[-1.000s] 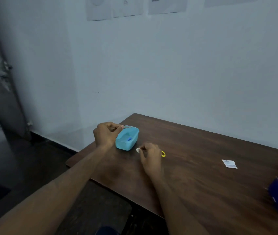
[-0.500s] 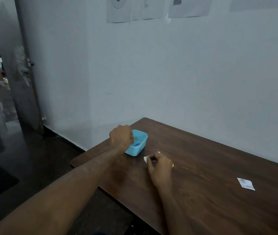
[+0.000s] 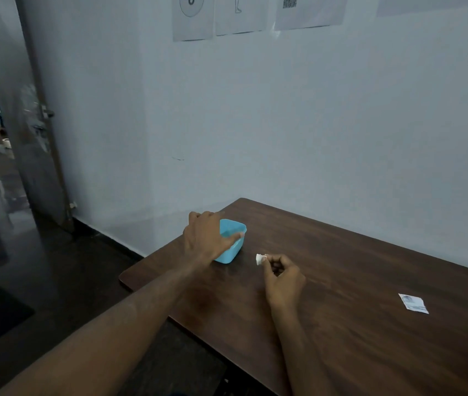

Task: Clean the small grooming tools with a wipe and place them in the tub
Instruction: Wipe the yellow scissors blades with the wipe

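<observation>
A dark wood counter [image 3: 355, 295] stands against a pale wall hung with paper sheets [image 3: 194, 17]. The left hand [image 3: 205, 238], fingers spread and holding nothing, covers the blue tub [image 3: 234, 248]. The right hand [image 3: 282, 277] pinches a white wipe [image 3: 260, 258]. A sachet [image 3: 413, 302] lies well apart.

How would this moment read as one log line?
left hand: open over tub | right hand: pinching wipe | packet: on table

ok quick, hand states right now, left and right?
Left hand: open, fingers spread over the blue tub, holding nothing visible.
Right hand: closed, pinching a small white wipe.
</observation>
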{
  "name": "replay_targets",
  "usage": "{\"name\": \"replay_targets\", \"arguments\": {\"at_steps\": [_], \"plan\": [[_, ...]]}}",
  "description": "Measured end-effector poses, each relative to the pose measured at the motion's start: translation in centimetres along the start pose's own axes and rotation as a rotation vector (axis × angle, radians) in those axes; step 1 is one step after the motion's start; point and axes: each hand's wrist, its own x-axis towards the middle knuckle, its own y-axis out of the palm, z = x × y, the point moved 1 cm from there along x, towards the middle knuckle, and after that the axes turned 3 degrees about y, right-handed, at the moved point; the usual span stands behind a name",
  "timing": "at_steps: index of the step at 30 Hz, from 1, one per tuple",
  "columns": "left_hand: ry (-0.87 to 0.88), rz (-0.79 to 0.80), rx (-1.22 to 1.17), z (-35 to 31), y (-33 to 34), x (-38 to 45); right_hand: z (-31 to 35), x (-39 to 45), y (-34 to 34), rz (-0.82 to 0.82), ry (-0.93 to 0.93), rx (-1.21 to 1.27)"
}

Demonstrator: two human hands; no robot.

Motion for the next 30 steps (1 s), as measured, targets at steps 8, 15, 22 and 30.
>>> {"name": "replay_targets", "arguments": {"at_steps": [8, 15, 22, 30], "plan": [[-0.184, 0.113, -0.375, 0.4, 4.3, -3.5, 0.0, 0.0, -0.1, -0.033, 0.034, 0.039], [-0.173, 0.116, -0.463, 0.1, 4.8, -3.7, -0.9, 0.4, -0.1, -0.128, 0.156, 0.220], [0.189, -0.190, -0.433, -1.6, 3.8, -5.5, -1.2, 0.9, -0.2, -0.162, 0.287, 0.537], [0.389, 0.113, -0.308, -7.4, 6.4, -6.0, -3.0, 4.2, -6.9, 0.075, 0.206, 0.373]]}}
